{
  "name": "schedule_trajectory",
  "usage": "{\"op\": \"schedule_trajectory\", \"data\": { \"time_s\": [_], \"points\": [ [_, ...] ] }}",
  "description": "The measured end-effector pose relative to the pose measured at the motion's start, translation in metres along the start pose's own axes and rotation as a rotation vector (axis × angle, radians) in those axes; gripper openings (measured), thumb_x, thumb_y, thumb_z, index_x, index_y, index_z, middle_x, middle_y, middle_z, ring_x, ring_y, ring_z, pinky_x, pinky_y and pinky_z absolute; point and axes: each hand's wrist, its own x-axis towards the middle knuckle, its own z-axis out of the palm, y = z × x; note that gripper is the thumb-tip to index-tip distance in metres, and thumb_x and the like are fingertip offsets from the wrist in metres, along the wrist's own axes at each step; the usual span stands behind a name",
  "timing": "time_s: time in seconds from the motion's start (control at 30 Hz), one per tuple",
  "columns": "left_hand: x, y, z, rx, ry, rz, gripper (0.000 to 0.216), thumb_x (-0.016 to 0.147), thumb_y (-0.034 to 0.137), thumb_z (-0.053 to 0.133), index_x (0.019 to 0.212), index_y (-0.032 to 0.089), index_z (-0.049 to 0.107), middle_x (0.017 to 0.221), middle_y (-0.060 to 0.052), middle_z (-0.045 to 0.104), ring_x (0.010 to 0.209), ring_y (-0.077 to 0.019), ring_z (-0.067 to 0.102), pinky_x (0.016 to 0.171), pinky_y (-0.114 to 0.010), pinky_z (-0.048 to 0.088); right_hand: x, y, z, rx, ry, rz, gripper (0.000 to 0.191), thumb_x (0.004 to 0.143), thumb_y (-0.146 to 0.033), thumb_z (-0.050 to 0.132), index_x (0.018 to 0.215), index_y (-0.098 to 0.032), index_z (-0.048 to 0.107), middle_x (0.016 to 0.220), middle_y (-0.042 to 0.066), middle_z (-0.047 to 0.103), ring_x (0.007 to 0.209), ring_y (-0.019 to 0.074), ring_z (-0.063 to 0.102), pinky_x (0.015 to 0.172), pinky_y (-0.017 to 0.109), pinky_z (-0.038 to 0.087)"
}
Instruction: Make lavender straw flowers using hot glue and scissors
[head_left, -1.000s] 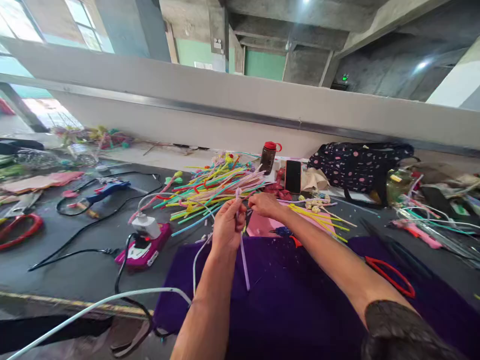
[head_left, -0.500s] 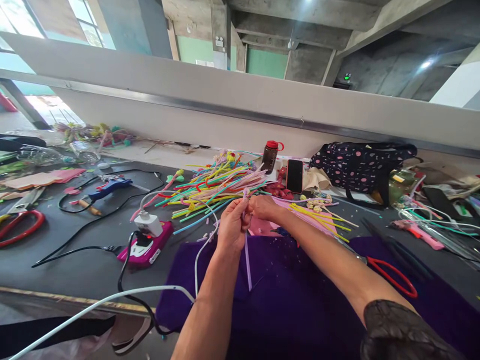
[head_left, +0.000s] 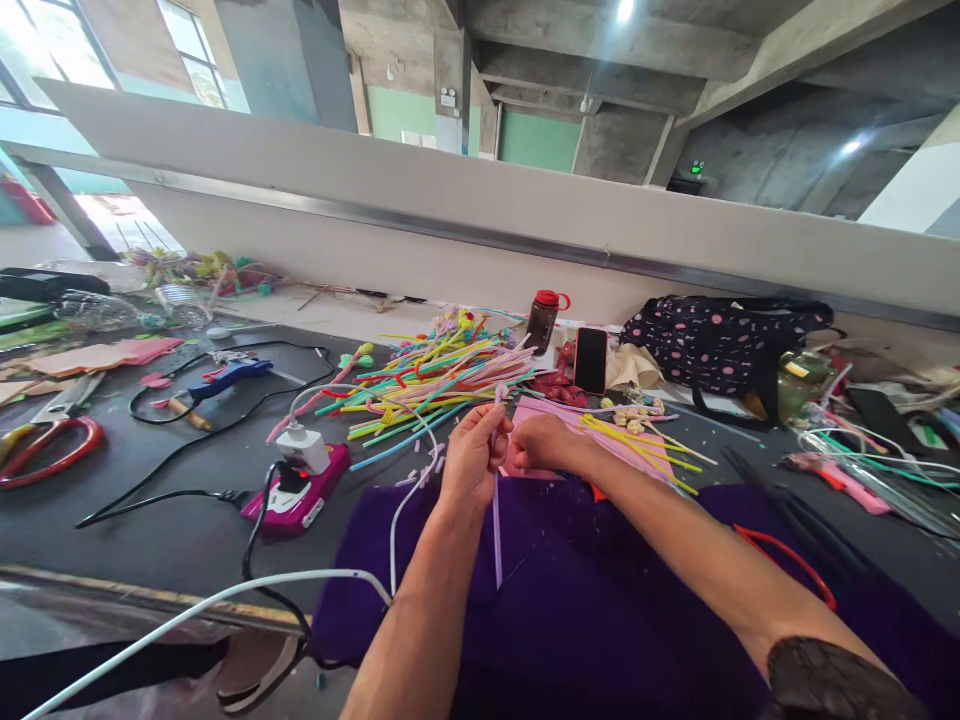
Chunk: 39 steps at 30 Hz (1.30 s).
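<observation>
Within left hand (head_left: 476, 455): lilac stem (head_left: 497, 540), pinched, ends protruding | right hand (head_left: 541, 443): curled, just beside, contents unclear

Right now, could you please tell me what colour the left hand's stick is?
The stick is pale purple, shown best in the head view.
</observation>
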Motion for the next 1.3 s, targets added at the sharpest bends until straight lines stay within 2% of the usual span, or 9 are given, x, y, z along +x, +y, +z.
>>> {"op": "schedule_trajectory", "data": {
  "time_s": [0.1, 0.2, 0.43, 0.67, 0.8, 0.93, 1.03, 1.13, 1.3],
  "points": [
    [-0.001, -0.001, 0.001, 0.008, -0.009, -0.002, 0.024, 0.066, 0.031, 0.067, 0.065, 0.014, 0.051, 0.056, 0.004, 0.052, 0.035, -0.0009, 0.034, 0.031, -0.014, 0.015, 0.002, 0.005, -0.002, 0.012, -0.018, -0.013, 0.022, 0.086, -0.033, 0.050, 0.094, -0.017, 0.063, 0.095, 0.005, 0.065, 0.085, 0.0176, 0.061, 0.073, 0.030, 0.046],
    [-0.001, -0.002, 0.002, 0.013, -0.012, -0.014, 0.023, 0.066, 0.031, 0.067, 0.066, 0.014, 0.052, 0.056, 0.004, 0.053, 0.034, -0.0009, 0.034, 0.031, -0.014, 0.015, -0.001, 0.011, -0.004, 0.026, 0.005, -0.019, 0.024, 0.084, -0.030, 0.046, 0.088, -0.021, 0.068, 0.090, 0.004, 0.068, 0.084, 0.0182, 0.062, 0.066, 0.023, 0.042],
    [-0.002, -0.003, 0.003, -0.005, -0.012, -0.019, 0.025, 0.063, 0.033, 0.069, 0.065, 0.014, 0.053, 0.055, 0.004, 0.053, 0.034, -0.0007, 0.034, 0.031, -0.014, 0.015, -0.011, 0.002, -0.002, 0.032, 0.047, 0.010, 0.034, 0.077, -0.042, 0.048, 0.082, -0.019, 0.072, 0.084, 0.010, 0.070, 0.084, 0.0245, 0.062, 0.067, 0.027, 0.041],
    [-0.002, -0.002, 0.004, 0.001, -0.018, -0.021, 0.024, 0.065, 0.032, 0.068, 0.066, 0.014, 0.052, 0.054, 0.004, 0.053, 0.034, -0.0011, 0.034, 0.030, -0.014, 0.016, -0.004, -0.004, 0.009, 0.161, 0.083, 0.029, 0.020, 0.069, -0.027, 0.055, 0.074, -0.016, 0.071, 0.083, 0.012, 0.070, 0.086, 0.0257, 0.062, 0.069, 0.028, 0.041],
    [-0.003, 0.002, 0.004, -0.035, -0.032, -0.080, 0.023, 0.064, 0.030, 0.068, 0.067, 0.015, 0.051, 0.054, 0.005, 0.053, 0.033, -0.0005, 0.033, 0.029, -0.012, 0.016, -0.010, 0.005, 0.006, 0.360, 0.193, 0.046, 0.015, 0.069, -0.021, 0.053, 0.068, -0.014, 0.066, 0.077, 0.011, 0.069, 0.079, 0.0242, 0.062, 0.066, 0.028, 0.041],
    [-0.009, 0.009, 0.006, -0.165, -0.183, -0.231, 0.021, 0.066, 0.026, 0.067, 0.065, 0.014, 0.050, 0.055, 0.005, 0.051, 0.032, 0.0019, 0.028, 0.027, -0.010, 0.013, -0.036, 0.020, 0.001, 0.672, 0.324, 0.040, 0.015, 0.076, -0.019, 0.046, 0.078, -0.015, 0.060, 0.070, 0.004, 0.066, 0.062, 0.0139, 0.062, 0.056, 0.022, 0.042],
    [-0.013, 0.010, 0.008, -0.203, -0.294, -0.281, 0.019, 0.069, 0.027, 0.064, 0.067, 0.013, 0.052, 0.054, 0.006, 0.049, 0.030, 0.0026, 0.024, 0.025, -0.010, 0.013, -0.060, 0.028, 0.006, 0.914, 0.400, 0.037, 0.014, 0.078, -0.024, 0.046, 0.080, -0.014, 0.056, 0.066, 0.001, 0.063, 0.053, 0.0105, 0.059, 0.049, 0.019, 0.042],
    [-0.015, 0.007, 0.012, -0.148, -0.282, -0.275, 0.020, 0.070, 0.028, 0.065, 0.066, 0.013, 0.051, 0.054, 0.005, 0.051, 0.029, 0.0019, 0.028, 0.025, -0.010, 0.017, -0.078, 0.034, 0.016, 1.118, 0.461, 0.031, 0.016, 0.075, -0.029, 0.053, 0.080, -0.014, 0.058, 0.064, -0.001, 0.060, 0.050, 0.0100, 0.056, 0.048, 0.021, 0.043],
    [-0.018, -0.005, 0.021, -0.017, -0.210, -0.230, 0.023, 0.066, 0.029, 0.069, 0.066, 0.014, 0.053, 0.060, 0.001, 0.058, 0.040, -0.0035, 0.048, 0.030, -0.011, 0.029, -0.095, 0.040, 0.027, 1.373, 0.539, 0.032, 0.022, 0.073, -0.031, 0.060, 0.087, -0.015, 0.061, 0.071, 0.001, 0.063, 0.058, 0.0115, 0.059, 0.057, 0.025, 0.047]
  ]
}}
